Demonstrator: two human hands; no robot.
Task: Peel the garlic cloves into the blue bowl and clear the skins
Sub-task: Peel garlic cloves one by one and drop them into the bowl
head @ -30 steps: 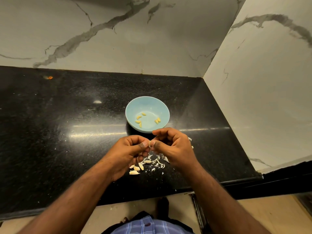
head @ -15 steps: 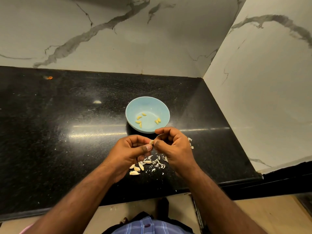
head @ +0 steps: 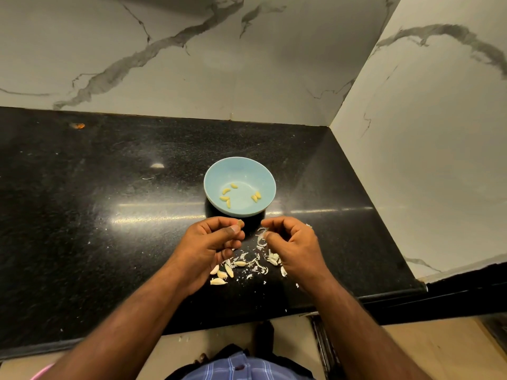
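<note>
Mid-peel: left hand [head: 211, 239] pinches a clove [head: 240, 223] at its fingertips, just short of the bowl [head: 219, 175]. Right hand [head: 290, 239] pinches a skin [head: 261, 235], pulled clear. Bowl holds peeled cloves; unpeeled ones and skins litter the counter [head: 82, 215]. Next, likely: drop clove in bowl, shed skin.

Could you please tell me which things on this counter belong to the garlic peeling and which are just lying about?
Part of the job:
- round pale blue bowl with peeled yellow cloves
- clove pinched in left hand
- papery skin in right hand
- unpeeled whitish cloves
- loose white skins

Lying about:
- small orange scrap
- black speckled stone counter
</note>
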